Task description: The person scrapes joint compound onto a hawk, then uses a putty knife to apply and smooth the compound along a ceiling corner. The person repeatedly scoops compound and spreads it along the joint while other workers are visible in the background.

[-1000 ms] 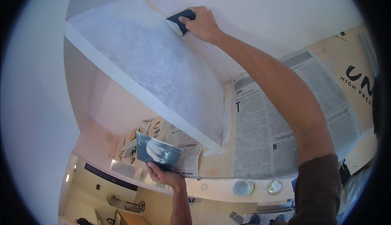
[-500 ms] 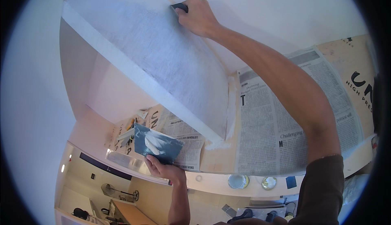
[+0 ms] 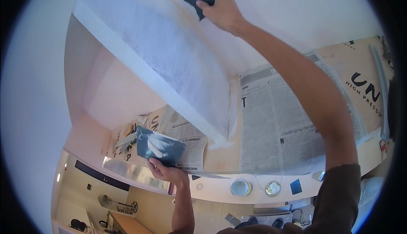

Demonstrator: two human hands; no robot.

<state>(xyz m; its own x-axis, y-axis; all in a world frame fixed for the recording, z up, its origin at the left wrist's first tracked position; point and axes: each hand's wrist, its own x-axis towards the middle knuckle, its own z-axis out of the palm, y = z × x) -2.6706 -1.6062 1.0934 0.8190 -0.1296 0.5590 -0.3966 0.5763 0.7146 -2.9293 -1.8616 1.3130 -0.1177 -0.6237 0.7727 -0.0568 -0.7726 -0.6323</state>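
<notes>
My right hand (image 3: 224, 12) is raised at the top and closed around a dark, flat putty spreader (image 3: 198, 4). The spreader's edge faces the white wall (image 3: 271, 13), just right of the corner where a white-coated panel (image 3: 157, 43) joins it; whether it touches cannot be told. Lower down, my left hand (image 3: 167, 174) grips the bottom edge of a dark blue-grey flat plate (image 3: 143, 146), thumb in front. Tilted toward me, the plate carries a smeared lump of white putty (image 3: 157, 146).
Newspaper (image 3: 271, 111) and printed brown board (image 3: 364, 85) cover the ledge right of the panel. Along a white ledge stand two round open containers (image 3: 239, 187) (image 3: 272, 188) and a blue square (image 3: 296, 186). Tools (image 3: 127, 138) lie behind the plate; a fan (image 3: 118, 203) stands below left.
My right hand has moved right and slightly up with the spreader, away from the panel's corner, showing more of the blade. The left hand and plate have shifted only slightly in view.
</notes>
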